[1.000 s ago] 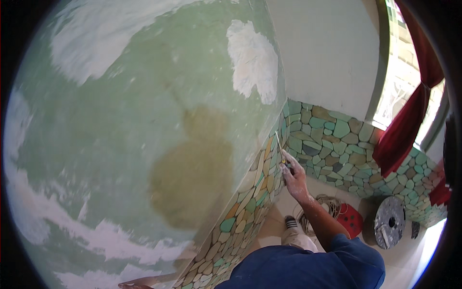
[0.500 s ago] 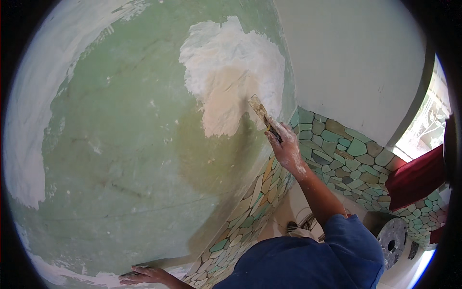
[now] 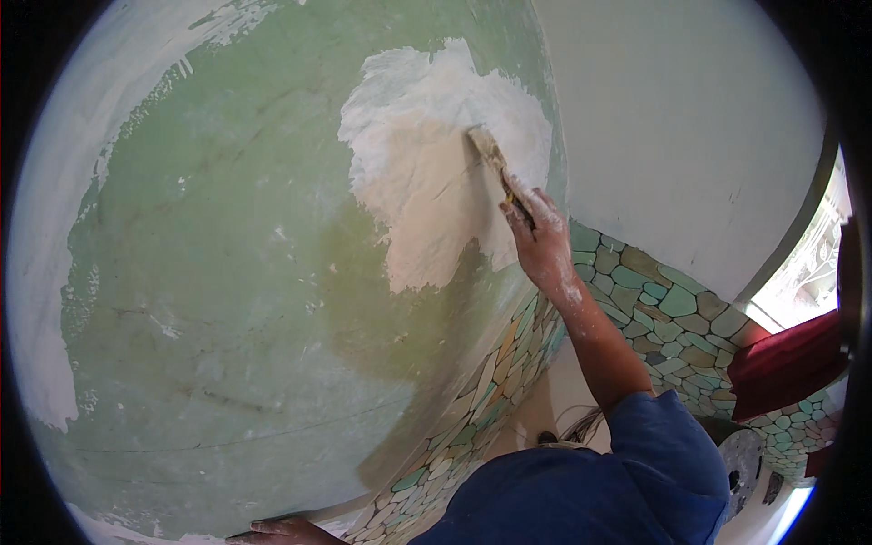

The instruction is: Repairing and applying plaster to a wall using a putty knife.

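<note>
My right hand [image 3: 542, 238], dusted with white, is closed round the dark handle of a putty knife [image 3: 490, 153]. Its pale, smeared blade lies against a patch of white filler [image 3: 427, 182] on the green wall [image 3: 227, 272]. The patch has ragged edges, and its lower part looks beige in the light. Down at the lower edge, my left hand [image 3: 283, 530] rests by the wall with its fingers stretched out. Part of that hand is cut off by the picture's edge, and I see no tool in it.
A white filler band [image 3: 41, 300] curves along the wall's left side. Green stone mosaic [image 3: 672, 300] borders a pale wall [image 3: 672, 118] at right. Dark red cloth [image 3: 786, 363] hangs near a bright window. Below are a round grey object [image 3: 740, 468] and coiled cables [image 3: 581, 427].
My right hand has moved the putty knife upward over the patch. The filler now reaches lower and further right. My left hand has slipped slightly lower in view.
</note>
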Demonstrator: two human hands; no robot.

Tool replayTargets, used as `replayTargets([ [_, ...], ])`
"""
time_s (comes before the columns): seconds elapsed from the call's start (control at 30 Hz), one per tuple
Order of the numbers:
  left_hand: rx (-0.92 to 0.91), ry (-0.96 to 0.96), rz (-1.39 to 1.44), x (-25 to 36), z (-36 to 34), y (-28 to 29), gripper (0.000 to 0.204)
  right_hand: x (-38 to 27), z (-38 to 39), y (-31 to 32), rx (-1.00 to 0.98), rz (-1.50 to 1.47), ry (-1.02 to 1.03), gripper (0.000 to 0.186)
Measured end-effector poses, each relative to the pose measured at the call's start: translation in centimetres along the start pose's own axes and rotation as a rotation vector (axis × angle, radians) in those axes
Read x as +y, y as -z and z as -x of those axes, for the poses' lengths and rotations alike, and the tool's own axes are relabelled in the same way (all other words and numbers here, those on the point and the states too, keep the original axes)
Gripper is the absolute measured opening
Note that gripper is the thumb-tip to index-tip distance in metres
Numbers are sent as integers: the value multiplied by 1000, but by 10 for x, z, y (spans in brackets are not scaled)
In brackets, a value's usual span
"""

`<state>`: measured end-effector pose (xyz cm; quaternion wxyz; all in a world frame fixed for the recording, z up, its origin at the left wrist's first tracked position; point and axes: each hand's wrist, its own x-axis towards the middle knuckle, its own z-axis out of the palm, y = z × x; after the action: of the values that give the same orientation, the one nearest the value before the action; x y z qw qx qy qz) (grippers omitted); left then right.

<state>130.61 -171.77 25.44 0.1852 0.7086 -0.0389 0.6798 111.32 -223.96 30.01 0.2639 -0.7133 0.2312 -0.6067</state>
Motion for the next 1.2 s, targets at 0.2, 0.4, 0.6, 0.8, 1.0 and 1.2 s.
replayTargets([
  [0.2, 7, -42, 20, 3, -3, 0, 61, 21, 38, 11, -63, 59, -7, 38],
  [0.4, 25, -8, 35, -5, 0, -2, 61, 1, 46, 1, -103, 93, 44, 37],
  [0.6, 26, 8, 16, -4, -2, 0, 60, -18, 1, 7, -32, -7, 37, 39],
  [0.8, 11, -4, 36, -13, -1, -2, 63, -6, 60, 17, -150, 120, 25, 41],
  [1.0, 6, 8, 20, -12, 1, -4, 63, -21, 19, 10, -157, 130, 10, 41],
  [1.2, 8, 4, 20, -13, 0, 0, 64, -7, 37, 25, -107, 169, 58, 41],
])
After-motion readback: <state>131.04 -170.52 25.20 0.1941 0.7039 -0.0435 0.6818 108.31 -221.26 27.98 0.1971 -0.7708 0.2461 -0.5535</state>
